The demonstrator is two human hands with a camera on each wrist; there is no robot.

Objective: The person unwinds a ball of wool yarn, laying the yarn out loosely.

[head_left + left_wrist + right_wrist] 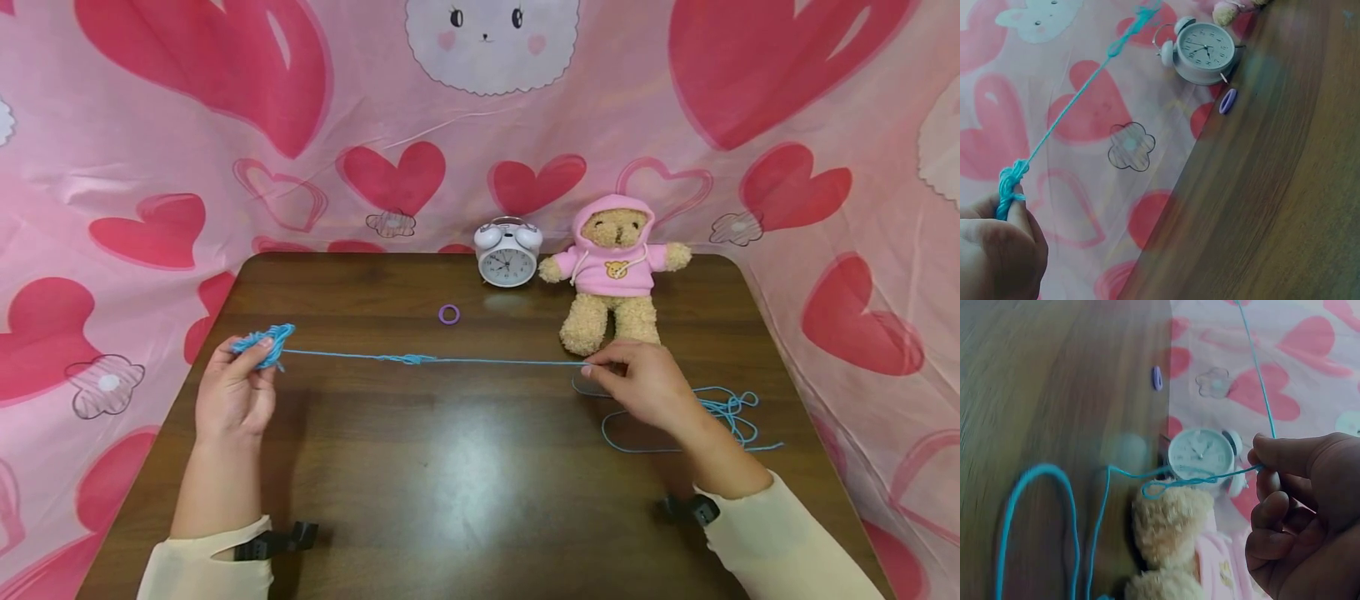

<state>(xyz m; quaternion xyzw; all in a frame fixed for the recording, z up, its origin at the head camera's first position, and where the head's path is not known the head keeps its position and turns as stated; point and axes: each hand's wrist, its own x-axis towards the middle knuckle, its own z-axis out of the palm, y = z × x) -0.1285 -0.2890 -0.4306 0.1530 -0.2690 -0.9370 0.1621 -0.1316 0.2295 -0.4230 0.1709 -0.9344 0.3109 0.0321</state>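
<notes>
A small bundle of blue yarn (276,342) is pinched between the thumb and fingers of my left hand (238,392). From it a single strand (510,362) runs taut across the table to my right hand (648,383), whose thumb and forefinger pinch it. Midway along the strand sits a tangled clump (411,359). Past the right hand, loose yarn (727,408) lies in loops on the table, partly hidden by the right forearm. In the right wrist view a slack loop of yarn (1179,483) hangs from the pinching fingertips.
A white alarm clock (507,254) stands at the back of the wooden table (360,500). To its right sits a teddy bear (617,267) in a pink hoodie, just beyond the right hand. A purple ring (449,314) lies behind the strand. Heart-patterned cloth (420,67) surrounds the table.
</notes>
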